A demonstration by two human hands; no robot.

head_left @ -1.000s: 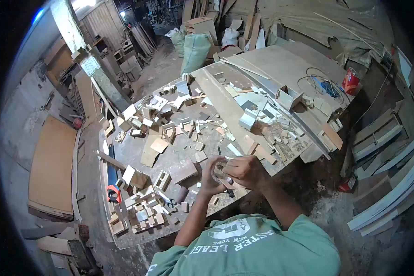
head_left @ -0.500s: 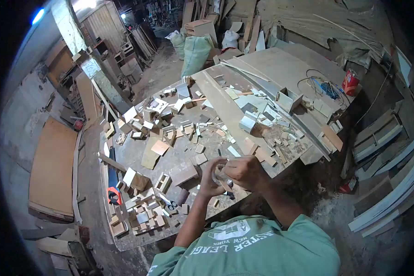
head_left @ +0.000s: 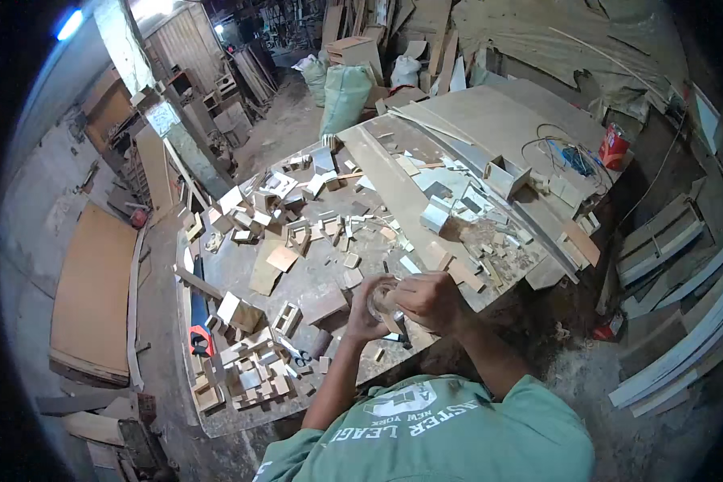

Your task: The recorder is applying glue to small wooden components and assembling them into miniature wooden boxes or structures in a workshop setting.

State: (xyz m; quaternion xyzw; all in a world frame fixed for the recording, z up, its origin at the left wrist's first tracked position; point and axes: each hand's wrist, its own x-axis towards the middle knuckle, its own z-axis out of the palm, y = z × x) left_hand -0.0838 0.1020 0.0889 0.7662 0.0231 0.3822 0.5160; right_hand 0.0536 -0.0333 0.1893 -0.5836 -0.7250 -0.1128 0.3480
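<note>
My left hand [head_left: 361,315] is wrapped round a ring-shaped roll [head_left: 380,302] that looks like clear tape, above the near edge of the worktable [head_left: 361,365]. Against the roll's right side, my right hand [head_left: 427,300] has its fingers closed in a pinch; whatever lies between them is too small to make out. A thin brownish strip [head_left: 392,324] sticks out below the roll. Left of my hands are a wooden block [head_left: 323,304], a dark cylinder [head_left: 321,344] and a pair of scissors [head_left: 300,358].
Small wooden boxes and offcuts [head_left: 257,377] crowd the table's left side. A saw with a red handle [head_left: 201,341] lies at the left edge. Farther off are a long board [head_left: 402,185], an open wooden box [head_left: 504,175] and a red can [head_left: 613,146].
My right hand's fingers have shifted slightly left and down over the roll, so more of its opening is covered. The left hand keeps its hold.
</note>
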